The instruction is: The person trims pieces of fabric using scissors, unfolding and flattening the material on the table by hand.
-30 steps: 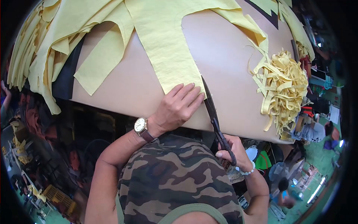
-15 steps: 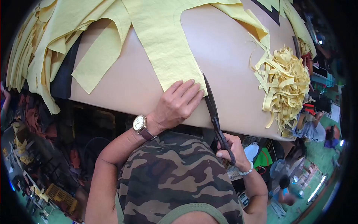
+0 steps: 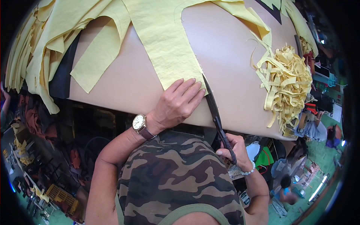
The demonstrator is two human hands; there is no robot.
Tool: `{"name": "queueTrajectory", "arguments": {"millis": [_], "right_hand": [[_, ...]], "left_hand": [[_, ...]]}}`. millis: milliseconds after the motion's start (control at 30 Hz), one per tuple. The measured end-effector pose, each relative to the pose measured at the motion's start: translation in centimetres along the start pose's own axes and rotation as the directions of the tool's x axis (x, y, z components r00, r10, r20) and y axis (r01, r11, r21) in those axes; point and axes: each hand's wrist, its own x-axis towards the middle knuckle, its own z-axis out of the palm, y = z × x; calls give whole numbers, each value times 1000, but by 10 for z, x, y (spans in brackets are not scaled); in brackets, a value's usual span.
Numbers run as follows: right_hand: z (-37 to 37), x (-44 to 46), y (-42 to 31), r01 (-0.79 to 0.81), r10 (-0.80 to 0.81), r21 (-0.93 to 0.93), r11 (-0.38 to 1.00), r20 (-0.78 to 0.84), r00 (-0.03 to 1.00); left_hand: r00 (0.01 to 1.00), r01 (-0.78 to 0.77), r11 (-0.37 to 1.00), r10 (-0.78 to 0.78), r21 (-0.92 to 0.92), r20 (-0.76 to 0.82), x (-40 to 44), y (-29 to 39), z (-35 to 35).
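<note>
A strip of yellow fabric (image 3: 163, 45) reaches down the table toward me. Across its near end lies my left hand (image 3: 180, 99), fingers stretched out flat and pressing the cloth. My right hand (image 3: 236, 150) grips the handles of long dark scissors (image 3: 214, 108) just past the table edge. Their blades point away from me along the strip's right edge, close to my left fingertips. The blades look nearly closed, and I cannot make out whether cloth lies between them. My right fingers are partly hidden behind the handles.
Thin yellow offcuts (image 3: 288, 82) are heaped at the table's right side. More yellow cloth (image 3: 30, 48) hangs in folds over the left edge. The padded beige table (image 3: 232, 60) ends just before my body. A yellow crate (image 3: 62, 198) stands low at left; a person (image 3: 287, 193) is at lower right.
The view has shifted very slightly. The scissors' tip sits a touch further left against the cloth edge; both hands keep nearly the same places.
</note>
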Motion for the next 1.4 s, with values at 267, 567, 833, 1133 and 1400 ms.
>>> {"name": "queueTrajectory", "arguments": {"millis": [267,567,833,1133,1400], "right_hand": [[0,1,5,21,-25,-106,994,-36,999],[0,0,2,0,-1,-51,999,-14,1000],[1,13,-14,23,-23,13,1000,7,1000],[1,14,-10,-8,8,-3,1000,5,1000],[5,10,-12,-68,68,20,998,-1,998]], "left_hand": [[1000,8,1000,-8,-2,17,1,0,-1],[1000,9,1000,-9,-23,11,1,-1,-1],[1000,-10,998,9,-57,-19,0,-2,-1],[991,126,984,-120,-125,56,-1,1,-8],[968,207,970,-185,-127,168,-4,2,-10]]}}
